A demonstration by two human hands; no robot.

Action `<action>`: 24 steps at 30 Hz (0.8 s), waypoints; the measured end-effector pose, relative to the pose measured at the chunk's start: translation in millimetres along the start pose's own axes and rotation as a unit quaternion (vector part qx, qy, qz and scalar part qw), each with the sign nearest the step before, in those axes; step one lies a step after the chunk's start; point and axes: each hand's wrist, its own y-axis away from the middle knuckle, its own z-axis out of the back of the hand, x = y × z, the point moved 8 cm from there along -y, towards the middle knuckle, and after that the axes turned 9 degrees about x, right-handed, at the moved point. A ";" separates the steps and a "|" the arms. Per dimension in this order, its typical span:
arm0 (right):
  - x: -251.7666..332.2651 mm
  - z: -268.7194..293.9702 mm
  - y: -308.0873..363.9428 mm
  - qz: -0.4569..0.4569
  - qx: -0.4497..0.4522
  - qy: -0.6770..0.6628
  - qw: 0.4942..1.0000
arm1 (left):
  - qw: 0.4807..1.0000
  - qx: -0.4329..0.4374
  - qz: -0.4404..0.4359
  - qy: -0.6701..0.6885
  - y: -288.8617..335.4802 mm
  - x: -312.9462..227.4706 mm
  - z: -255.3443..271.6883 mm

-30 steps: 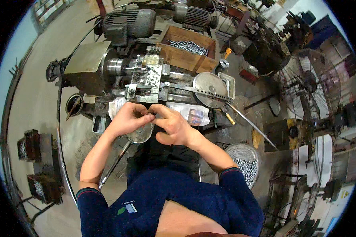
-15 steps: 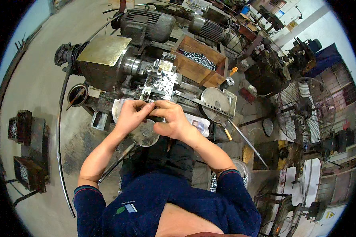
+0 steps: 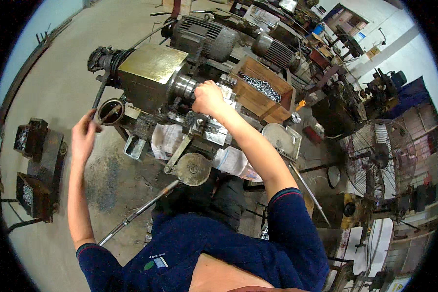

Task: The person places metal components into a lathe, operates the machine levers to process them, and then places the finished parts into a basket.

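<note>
Here, at a grimy metal lathe, the left hand (image 3: 84,135) curled around a dark lever (image 3: 100,92) beside a round handwheel (image 3: 110,111) — fingers wrapped on the bar. Bare concrete floor (image 3: 48,87) lay open to that side. At centre, the right hand (image 3: 208,97) was clenched at the shiny steel chuck (image 3: 182,86), against the brass-toned boxy headstock (image 3: 150,74); what it gripped could not be told. A round grey disc (image 3: 193,169) sat below. Further right, a wooden crate (image 3: 262,92) of bright metal parts — then a wire-caged fan (image 3: 380,158).
</note>
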 end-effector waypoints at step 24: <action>-14.0 -22.6 -14.5 -0.035 -0.015 -0.110 0.993 | 0.830 0.044 0.175 -0.528 70.9 143.8 84.0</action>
